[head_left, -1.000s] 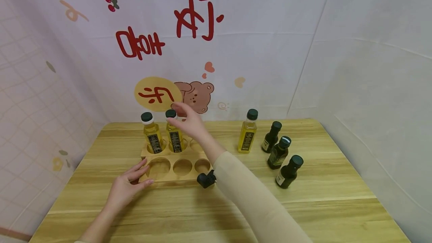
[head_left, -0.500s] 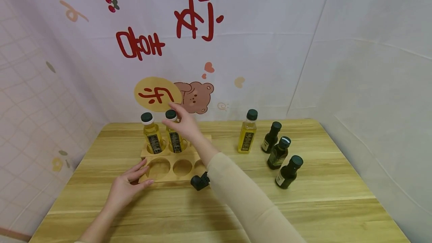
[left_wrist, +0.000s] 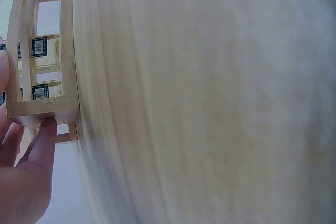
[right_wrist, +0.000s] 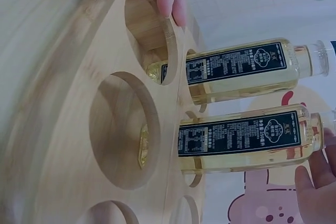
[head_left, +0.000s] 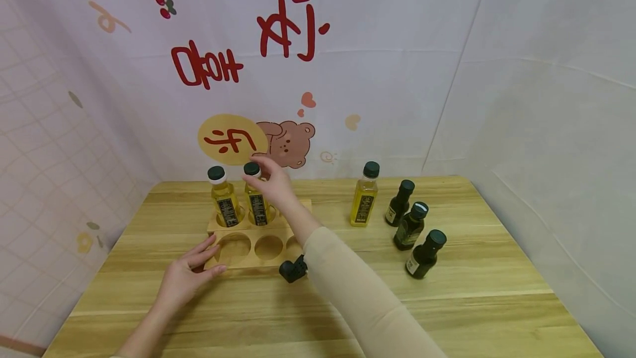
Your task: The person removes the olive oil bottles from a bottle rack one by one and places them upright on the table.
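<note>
A two-tier wooden bottle rack (head_left: 243,262) with round holes stands at the table's left. In its back row are two upright bottles of yellow oil with dark green caps, a left oil bottle (head_left: 227,210) and a right oil bottle (head_left: 258,207). My right hand (head_left: 275,184) has thumb and fingers around the neck of the right oil bottle, just under its cap. The left hand (head_left: 181,276) holds the rack's left end, thumb at the front and fingers on the side and top edge. The right forearm hides the rack's right end.
Right of the rack stands another yellow oil bottle (head_left: 364,201). Beyond it are three small dark bottles: a rear one (head_left: 398,206), a middle one (head_left: 408,229) and a front one (head_left: 420,261). A printed cloth (head_left: 387,70) hangs behind the wooden table (head_left: 348,314).
My right hand and forearm have shifted slightly left, and its fingers first spread, then drew nearer the right oil bottle's cap. Left hand, rack and bottles stay put.
</note>
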The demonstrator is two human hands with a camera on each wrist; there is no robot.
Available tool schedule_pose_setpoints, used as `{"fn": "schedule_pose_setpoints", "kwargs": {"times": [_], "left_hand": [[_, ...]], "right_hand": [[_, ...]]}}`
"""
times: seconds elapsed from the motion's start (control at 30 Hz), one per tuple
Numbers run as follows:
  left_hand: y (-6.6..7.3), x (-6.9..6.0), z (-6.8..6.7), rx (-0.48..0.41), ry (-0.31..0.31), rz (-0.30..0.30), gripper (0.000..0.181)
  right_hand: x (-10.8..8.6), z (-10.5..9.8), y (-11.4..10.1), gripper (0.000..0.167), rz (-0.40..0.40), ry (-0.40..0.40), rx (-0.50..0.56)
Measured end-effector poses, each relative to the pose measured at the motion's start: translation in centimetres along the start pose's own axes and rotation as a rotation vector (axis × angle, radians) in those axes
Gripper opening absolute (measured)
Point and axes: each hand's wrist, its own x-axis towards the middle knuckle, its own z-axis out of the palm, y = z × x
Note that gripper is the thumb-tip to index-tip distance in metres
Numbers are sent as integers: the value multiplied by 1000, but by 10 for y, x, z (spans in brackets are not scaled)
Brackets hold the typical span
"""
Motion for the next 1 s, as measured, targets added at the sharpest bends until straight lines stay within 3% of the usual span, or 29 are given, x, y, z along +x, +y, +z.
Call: {"fn": "schedule_pose_setpoints", "kwargs": {"times": [0.27, 1.0], "left_hand": [[-3, 1, 2, 66, 22, 26, 59], [-2, 1, 1, 49, 1, -2, 60]], "right_hand": [[-2, 1, 4, 46, 2, 23, 17], [-11, 1, 10, 42, -77, 64, 78]]}}
